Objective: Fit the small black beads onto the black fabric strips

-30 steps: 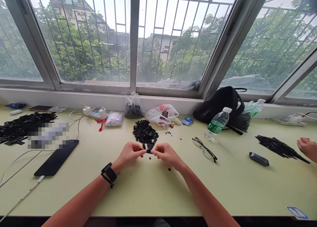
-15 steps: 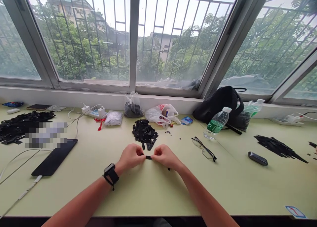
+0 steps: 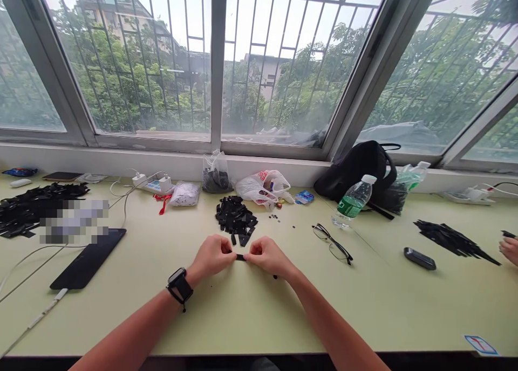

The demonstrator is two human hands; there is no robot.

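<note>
A small black strip is pinched between my two hands, just above or on the table. My left hand, with a black watch on its wrist, is closed on the strip's left end. On the other end my right hand is closed too, thumb and fingers pressed together. Right behind the hands lies a pile of black strips, apart from them. A small round black piece shows under the edge of my right hand. Several tiny dark rings lie beyond the pile.
Eyeglasses, a water bottle and a black case are to the right. Another person's hand holds something black near more strips. A dark phone with a cable and a larger strip pile lie left.
My hands keep their pinch on the strip, with hardly any movement. At the right edge the other person's hand has come further into view with a black piece.
</note>
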